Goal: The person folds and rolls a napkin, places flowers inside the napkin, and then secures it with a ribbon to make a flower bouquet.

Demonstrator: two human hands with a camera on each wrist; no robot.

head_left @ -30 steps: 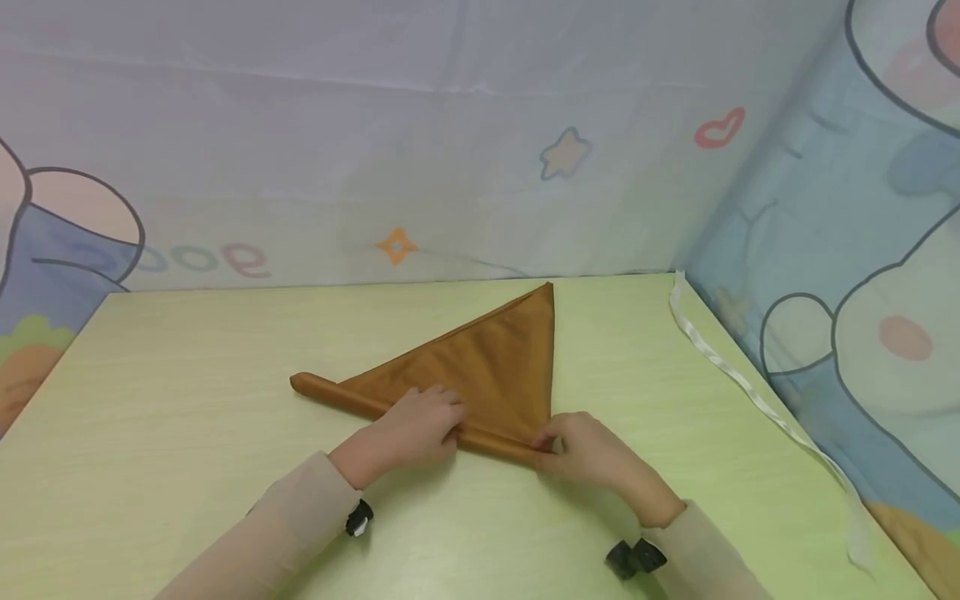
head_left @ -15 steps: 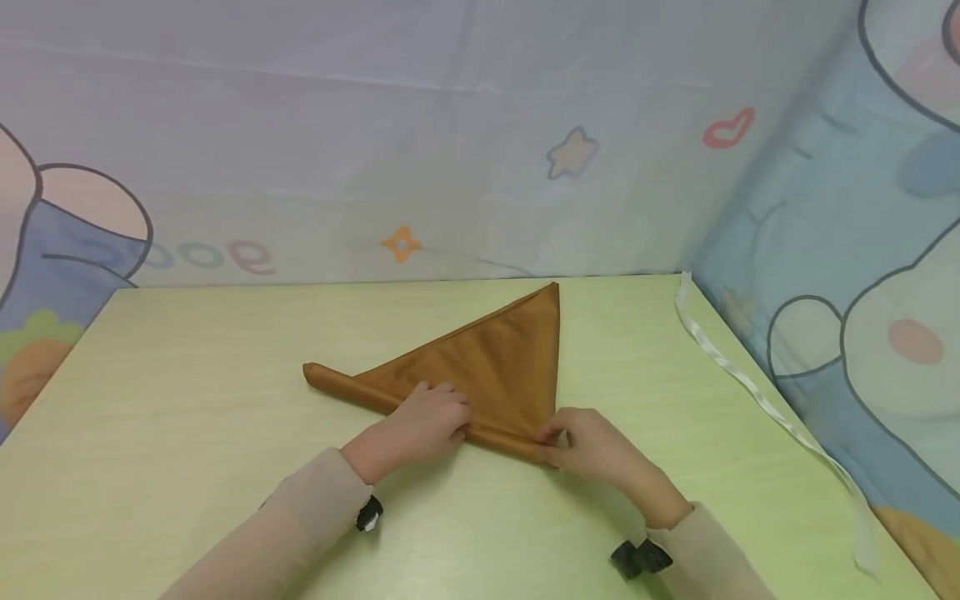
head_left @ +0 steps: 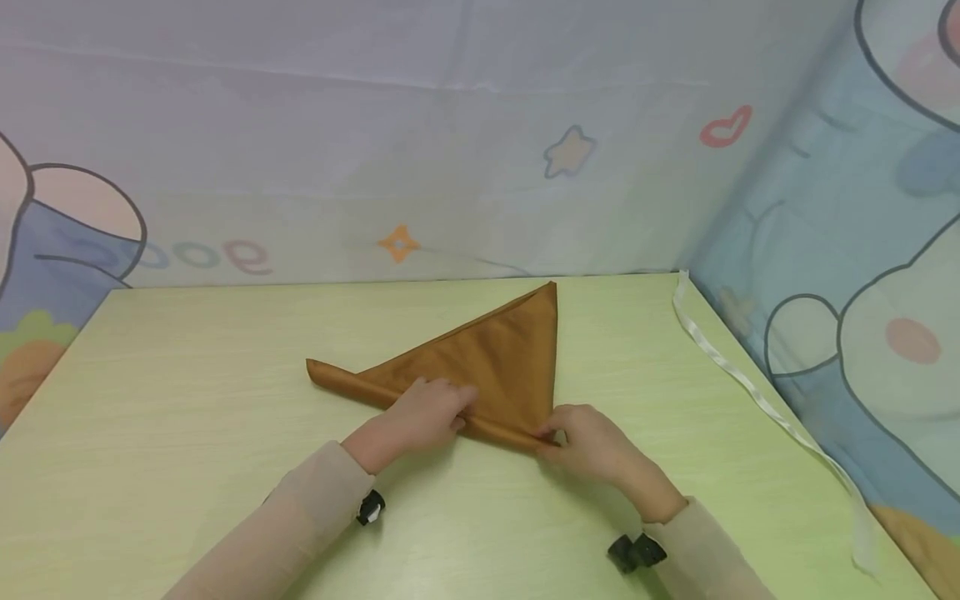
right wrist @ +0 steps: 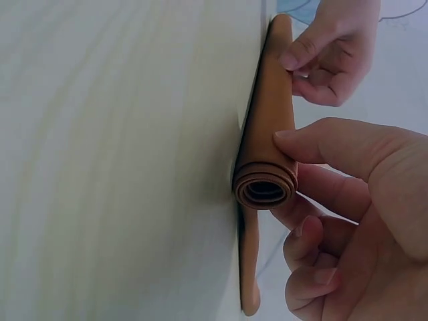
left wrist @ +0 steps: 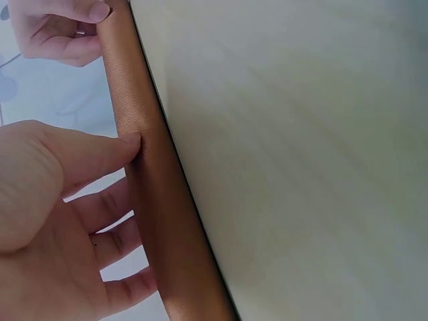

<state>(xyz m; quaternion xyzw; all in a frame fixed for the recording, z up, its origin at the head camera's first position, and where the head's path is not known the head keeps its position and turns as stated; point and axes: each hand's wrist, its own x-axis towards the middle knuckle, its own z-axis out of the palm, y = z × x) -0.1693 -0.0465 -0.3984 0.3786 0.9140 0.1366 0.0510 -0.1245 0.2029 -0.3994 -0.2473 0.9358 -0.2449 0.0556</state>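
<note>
A brown cloth point(head_left: 510, 358) lies on the table as a folded triangle, its near edge rolled into a slim tube point(head_left: 341, 382). My left hand point(head_left: 427, 414) holds the middle of this roll, fingers over the top; in the left wrist view the thumb point(left wrist: 100, 155) presses its near side. At the right end, my right hand point(head_left: 596, 446) grips the roll between thumb and fingers. The right wrist view looks into the coiled end point(right wrist: 265, 189), where several layers wind around a small hollow. Part of the roll is hidden under the left hand.
A white ribbon point(head_left: 738, 377) runs along the right side of the pale green table point(head_left: 187, 417). Printed fabric point(head_left: 322, 150) hangs behind the table and at both sides. Small black devices point(head_left: 636, 553) sit at the sleeve cuffs.
The roll has turned slightly away from me, and its right end sits a little farther up the table. The left fingers have spread a bit flatter across it.
</note>
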